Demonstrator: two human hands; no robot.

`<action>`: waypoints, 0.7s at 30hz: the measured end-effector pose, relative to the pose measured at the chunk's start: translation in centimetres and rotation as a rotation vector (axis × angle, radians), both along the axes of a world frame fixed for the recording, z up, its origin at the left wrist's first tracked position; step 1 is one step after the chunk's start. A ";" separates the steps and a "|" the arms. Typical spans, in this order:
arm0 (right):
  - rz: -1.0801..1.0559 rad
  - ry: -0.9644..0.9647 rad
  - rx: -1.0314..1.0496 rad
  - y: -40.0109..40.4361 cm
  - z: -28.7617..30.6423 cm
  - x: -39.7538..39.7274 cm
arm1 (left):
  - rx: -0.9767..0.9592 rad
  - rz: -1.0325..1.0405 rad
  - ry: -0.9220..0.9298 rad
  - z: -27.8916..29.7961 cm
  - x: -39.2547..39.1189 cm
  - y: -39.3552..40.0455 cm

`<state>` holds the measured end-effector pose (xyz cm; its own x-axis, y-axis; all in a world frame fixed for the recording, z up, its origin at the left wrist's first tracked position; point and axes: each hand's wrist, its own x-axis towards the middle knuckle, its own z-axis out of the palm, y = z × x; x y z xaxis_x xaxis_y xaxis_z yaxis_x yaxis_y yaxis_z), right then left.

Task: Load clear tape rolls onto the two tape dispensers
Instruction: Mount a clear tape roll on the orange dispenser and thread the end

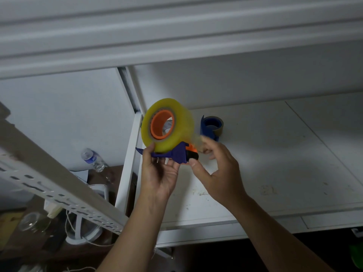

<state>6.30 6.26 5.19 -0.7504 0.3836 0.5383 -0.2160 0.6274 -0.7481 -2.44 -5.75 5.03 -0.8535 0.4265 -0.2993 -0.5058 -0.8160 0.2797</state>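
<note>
Our left hand point(160, 169) grips the dispenser point(176, 155) from below, the tape roll point(167, 124) seated on it. Our right hand point(214, 167) pinches the loose tape end point(198, 141) beside it, above the shelf point(275, 154).

Only 1 view is given, from a camera worn on the person's head. It faces forward and slightly down into a white shelf point(275, 154), with the underside of the shelf above filling the top of the picture. It sits close: both forearms rise from the bottom edge, and the left hand point(159, 173) and right hand point(220, 171) meet near the middle, an arm's reach away. The wide lens bends the edges, where a perforated metal rail point(59, 185) crosses the lower left.
</note>
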 end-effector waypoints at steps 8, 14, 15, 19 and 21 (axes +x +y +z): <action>-0.010 0.090 -0.094 0.2 1.3 -1.1 | -0.005 -0.026 0.036 0.4 0.3 0.1; -0.005 0.089 -0.183 -0.5 1.2 -0.9 | 0.002 -0.027 0.053 0.5 0.4 0.1; -0.017 0.092 -0.187 -0.6 1.2 -0.8 | 0.005 -0.025 0.056 0.5 0.5 0.1; -0.060 0.094 -0.144 -0.8 1.6 -0.4 | 0.033 -0.017 0.088 0.5 0.5 0.1; -0.064 0.081 -0.098 -0.8 1.6 -0.1 | 0.034 -0.014 0.125 0.5 0.3 -0.1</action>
<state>6.22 5.43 6.75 -0.6781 0.4833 0.5537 -0.2402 0.5663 -0.7884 -2.11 -5.81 5.54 -0.8772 0.4466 -0.1764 -0.4802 -0.8193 0.3135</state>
